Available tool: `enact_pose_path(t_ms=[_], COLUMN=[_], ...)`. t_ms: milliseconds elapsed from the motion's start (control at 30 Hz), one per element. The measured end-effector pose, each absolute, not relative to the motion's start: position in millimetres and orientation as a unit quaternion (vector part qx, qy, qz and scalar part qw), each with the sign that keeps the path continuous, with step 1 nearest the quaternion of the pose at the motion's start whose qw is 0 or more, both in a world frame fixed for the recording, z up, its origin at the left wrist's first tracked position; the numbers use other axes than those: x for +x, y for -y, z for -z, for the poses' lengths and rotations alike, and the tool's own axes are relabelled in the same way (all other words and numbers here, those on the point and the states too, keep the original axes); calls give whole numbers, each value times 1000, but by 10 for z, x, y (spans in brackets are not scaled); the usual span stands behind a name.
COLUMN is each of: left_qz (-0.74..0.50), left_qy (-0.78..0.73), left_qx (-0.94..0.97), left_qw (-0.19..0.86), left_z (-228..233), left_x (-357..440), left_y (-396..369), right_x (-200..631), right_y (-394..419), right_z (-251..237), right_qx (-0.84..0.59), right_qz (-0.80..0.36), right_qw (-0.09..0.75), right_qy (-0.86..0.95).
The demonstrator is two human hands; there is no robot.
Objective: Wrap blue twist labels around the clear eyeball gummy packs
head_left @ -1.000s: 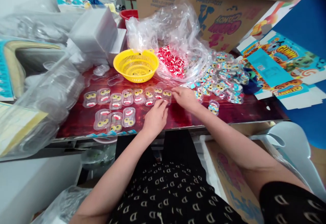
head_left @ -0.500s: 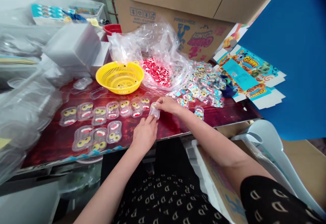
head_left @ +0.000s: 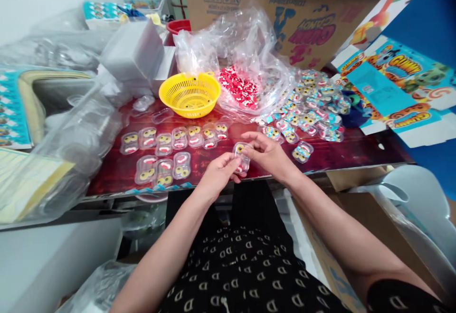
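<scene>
Above the red table's (head_left: pixel 338 154) near edge, both hands are pinching one clear candy blister (head_left: pixel 242 157), left hand (head_left: pixel 218 174) at seven o'clock, right hand (head_left: pixel 268 152) at three o'clock.

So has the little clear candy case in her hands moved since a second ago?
Yes. The candy case left the end of the top row of cases and now sits nearer the table's front edge, held by both hands.

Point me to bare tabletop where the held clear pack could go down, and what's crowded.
Both hands, left hand and right hand, hold the clear pack. Free: the red tabletop right of the loose sealed pack, along the front edge; a smaller strip between the two-row packs and the hands. Crowded: around the yellow basket, plastic bag and sealed pile.
</scene>
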State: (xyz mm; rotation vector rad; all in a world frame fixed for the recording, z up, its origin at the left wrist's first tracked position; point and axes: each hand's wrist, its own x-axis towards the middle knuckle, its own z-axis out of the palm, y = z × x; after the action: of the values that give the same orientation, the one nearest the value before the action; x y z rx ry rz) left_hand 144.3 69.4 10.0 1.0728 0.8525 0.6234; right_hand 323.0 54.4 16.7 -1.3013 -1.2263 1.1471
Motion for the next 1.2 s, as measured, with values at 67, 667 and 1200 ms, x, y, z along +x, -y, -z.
enact_pose_path(t_ms=[67,667,1200], left_qz=[-296,-325,-327], left_qy=[-383,-389,-417], left_qx=[458,448,419], left_qw=[745,737,737], left_z=[-108,-94,-66], left_x=[1485,1596,1627], left_y=[-647,-569,-536], right_x=[3202,3874,4224], right_y=[-462,921,681], right_z=[-161,755,916], right_qx=[-539,-689,-718], right_qz=[-463,-284,-194], right_qw=[509,659,660], right_qy=[486,97,106])
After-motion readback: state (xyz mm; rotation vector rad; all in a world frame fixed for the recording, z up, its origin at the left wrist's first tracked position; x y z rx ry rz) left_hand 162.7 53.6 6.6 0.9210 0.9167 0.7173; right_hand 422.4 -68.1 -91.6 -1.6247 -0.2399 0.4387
